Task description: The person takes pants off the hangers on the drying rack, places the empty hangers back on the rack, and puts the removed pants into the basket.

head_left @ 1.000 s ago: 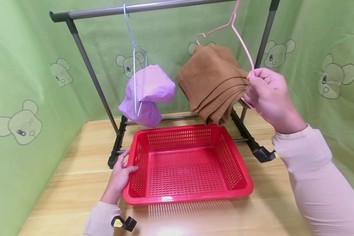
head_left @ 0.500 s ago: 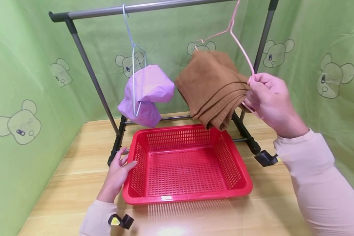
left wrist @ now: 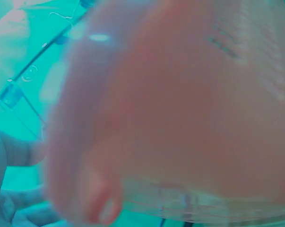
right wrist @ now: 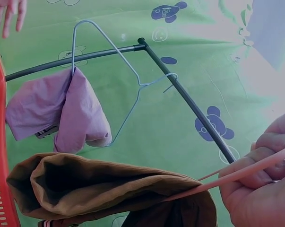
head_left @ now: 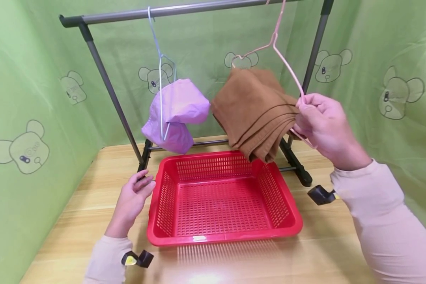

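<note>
My right hand [head_left: 324, 128] pinches the lower corner of a pink hanger [head_left: 286, 65], whose hook runs past the upper frame edge at the rail. Over that hanger's bottom bar lies a brown folded garment [head_left: 253, 112], hanging in thick layers above the back right of the basket. In the right wrist view the hanger's pink bar passes between my fingers [right wrist: 260, 170]. My left hand [head_left: 129, 201] holds nothing; its fingers are loosely bent beside the left rim of a red plastic basket [head_left: 223, 238]. The left wrist view is mostly filled by a blurred reddish surface.
A lilac garment [head_left: 179, 102] hangs on a light blue hanger [head_left: 161, 90] from the left of the metal rail [head_left: 198, 6]. The rack's dark feet [head_left: 296, 165] stand behind the basket on the wooden table [head_left: 81, 221]. Green printed curtain [head_left: 25, 98] surrounds the table.
My left hand has let go of the basket's left rim and moved left. The right hand has lowered the pink hanger and brown garment a little, with the hanger shifting slightly left.
</note>
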{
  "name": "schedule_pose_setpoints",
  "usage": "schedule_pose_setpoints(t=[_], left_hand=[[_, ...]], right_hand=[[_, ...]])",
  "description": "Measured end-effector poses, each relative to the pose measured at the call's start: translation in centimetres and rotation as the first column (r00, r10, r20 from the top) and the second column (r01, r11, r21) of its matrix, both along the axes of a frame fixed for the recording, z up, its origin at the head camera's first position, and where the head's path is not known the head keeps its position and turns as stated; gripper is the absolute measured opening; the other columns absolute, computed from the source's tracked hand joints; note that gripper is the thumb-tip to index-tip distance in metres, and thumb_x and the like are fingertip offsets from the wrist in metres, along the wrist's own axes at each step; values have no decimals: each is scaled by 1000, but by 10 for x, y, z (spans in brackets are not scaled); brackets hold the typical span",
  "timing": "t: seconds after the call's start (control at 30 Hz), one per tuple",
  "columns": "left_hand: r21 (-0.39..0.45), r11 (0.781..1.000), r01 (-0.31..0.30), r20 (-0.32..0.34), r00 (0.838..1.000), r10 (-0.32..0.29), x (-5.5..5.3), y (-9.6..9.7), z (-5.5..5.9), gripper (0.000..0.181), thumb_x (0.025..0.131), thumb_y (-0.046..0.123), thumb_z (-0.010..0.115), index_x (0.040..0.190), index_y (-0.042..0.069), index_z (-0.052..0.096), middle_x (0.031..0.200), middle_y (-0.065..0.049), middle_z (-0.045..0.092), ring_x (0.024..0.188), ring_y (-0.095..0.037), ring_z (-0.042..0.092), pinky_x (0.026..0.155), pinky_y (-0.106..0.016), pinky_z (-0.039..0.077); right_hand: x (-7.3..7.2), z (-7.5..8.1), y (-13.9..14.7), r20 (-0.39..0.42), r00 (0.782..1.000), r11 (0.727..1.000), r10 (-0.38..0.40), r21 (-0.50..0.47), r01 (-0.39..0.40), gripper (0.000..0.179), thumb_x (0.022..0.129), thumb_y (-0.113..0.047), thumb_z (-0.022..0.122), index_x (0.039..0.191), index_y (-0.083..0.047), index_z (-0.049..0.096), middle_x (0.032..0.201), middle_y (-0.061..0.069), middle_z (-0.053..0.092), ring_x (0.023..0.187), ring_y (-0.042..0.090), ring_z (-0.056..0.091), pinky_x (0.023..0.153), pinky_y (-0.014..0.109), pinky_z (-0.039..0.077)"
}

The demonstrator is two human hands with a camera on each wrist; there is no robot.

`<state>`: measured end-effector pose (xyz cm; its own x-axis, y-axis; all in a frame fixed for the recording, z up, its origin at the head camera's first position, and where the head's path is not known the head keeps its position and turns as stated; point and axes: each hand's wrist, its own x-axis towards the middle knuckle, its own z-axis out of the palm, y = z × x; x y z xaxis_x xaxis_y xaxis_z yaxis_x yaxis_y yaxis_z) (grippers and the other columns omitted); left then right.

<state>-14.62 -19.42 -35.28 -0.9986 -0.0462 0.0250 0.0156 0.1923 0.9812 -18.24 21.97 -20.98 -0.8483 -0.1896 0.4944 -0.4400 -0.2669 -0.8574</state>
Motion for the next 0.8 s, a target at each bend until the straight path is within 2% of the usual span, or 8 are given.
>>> schedule_pose_setpoints(t=[0.1, 0.2, 0.3, 0.47, 0.5, 0.57, 0.7, 0.8], left_hand=[[-34, 996, 87, -26, 996, -88, 1, -3, 10, 43, 99, 6, 54, 138, -6, 42, 134, -28, 51, 121, -37, 53, 97, -37, 48], [-122, 965, 231, -45, 970, -238, 3, -8, 20, 42, 98, 8, 57, 135, -7, 45, 132, -28, 52, 120, -40, 53, 96, -39, 49], [-257, 887, 384, -19, 916, -402, 3, -13, 30, 45, 95, 10, 62, 135, -2, 47, 132, -25, 54, 118, -42, 54, 93, -42, 50], [-366, 721, 588, 101, 796, -597, -3, -11, 40, 53, 90, 14, 70, 137, 5, 47, 132, -17, 55, 117, -39, 55, 89, -43, 53], [-355, 694, 626, 124, 767, -629, -4, -11, 41, 55, 89, 16, 71, 138, 7, 47, 132, -16, 55, 117, -38, 55, 90, -43, 52], [-313, 623, 717, 161, 686, -709, -8, -9, 42, 60, 87, 20, 74, 139, 9, 45, 135, -13, 52, 118, -35, 54, 89, -44, 52], [-250, 427, 869, 178, 474, -862, -11, -3, 43, 87, 75, 40, 83, 143, 13, 35, 143, -7, 42, 123, -29, 47, 92, -46, 49], [-278, 302, 912, 128, 347, -929, -10, 6, 43, 108, 67, 57, 82, 146, 14, 22, 148, -6, 32, 130, -27, 40, 97, -44, 46]], right_hand=[[1, -1, 1, -5, 1000, 1000, 12, 9, -12, 16, 101, -5, 49, 93, 10, 48, 56, 1, 37, 45, 14, 27, 35, 27, 19], [1, -2, 1, -5, 1000, 1000, 23, 16, -23, 16, 101, -4, 48, 94, 11, 49, 57, 1, 37, 46, 15, 26, 37, 27, 19], [1, -3, 2, -3, 1000, 999, 26, 28, -26, 16, 101, -4, 48, 95, 11, 49, 57, 0, 38, 46, 14, 26, 37, 27, 17], [2, -4, 3, -6, 1000, 998, 12, 57, -12, 16, 101, -4, 47, 96, 10, 50, 57, 0, 38, 45, 13, 28, 34, 28, 14], [2, -4, 3, -4, 1000, 998, 7, 64, -7, 16, 101, -4, 47, 95, 10, 50, 57, 0, 38, 45, 13, 28, 34, 28, 14], [3, -4, 3, 5, 1000, 998, 6, 69, -7, 16, 101, -5, 47, 96, 10, 51, 57, 0, 38, 46, 12, 29, 35, 28, 15], [5, -4, 2, 14, 1000, 998, 22, 57, -23, 15, 101, -4, 48, 96, 10, 51, 58, 0, 38, 46, 13, 28, 37, 28, 16], [5, -4, 2, 10, 999, 998, 36, 46, -37, 15, 101, -4, 48, 96, 10, 51, 58, 0, 38, 46, 13, 26, 38, 28, 16]])
